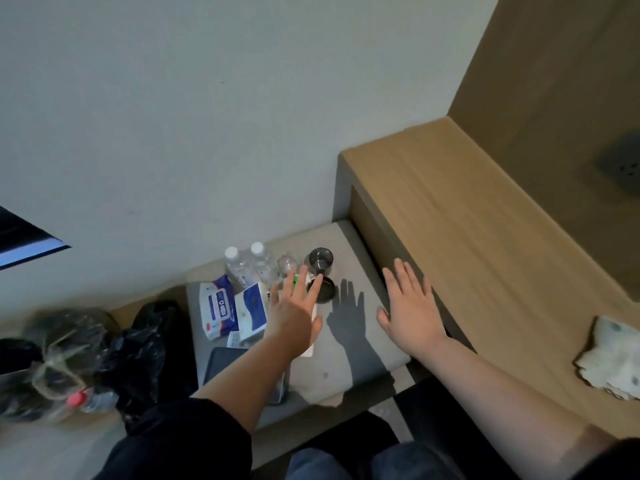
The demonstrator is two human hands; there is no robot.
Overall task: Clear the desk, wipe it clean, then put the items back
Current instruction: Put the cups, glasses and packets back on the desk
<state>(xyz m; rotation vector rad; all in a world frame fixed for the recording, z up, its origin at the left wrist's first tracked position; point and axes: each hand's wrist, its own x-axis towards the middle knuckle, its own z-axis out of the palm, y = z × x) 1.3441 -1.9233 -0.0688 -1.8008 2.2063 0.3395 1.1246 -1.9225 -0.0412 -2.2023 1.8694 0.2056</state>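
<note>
Grey padded seat top [360,251] beneath both sets of fingers. On the left hand [294,310]: straight, lightly fanned, gripping nothing, tips reaching over a dark round cup [325,289] and a small green-and-white object [295,280]; touching or only hovering, impossible to tell. On the right hand [410,308]: flat, spread wide, equally empty, above bare cushion just beside the side of the light-brown wooden desk [467,220]. Further out from the left fingertips, crowded close: a second dark glass tumbler [320,259], two clear plastic bottles with white caps [239,268], two blue-and-white wipe packets [218,306], and under the forearm a dark flat device [225,362] near the seat's front edge. Desk top bare except for a crumpled white cloth with blue dots [613,355] at its near right end; looks like the putting-back stage. Main hazard: clipping the upright tumbler or a bottle during a loose reach into that tight cluster, tipping it, sending it rolling off the seat. Also possible: dragging the flat device over the edge with a sweeping forearm. Lesser worry: setting goods back on a damp surface, or leaving the cloth among them.
</note>
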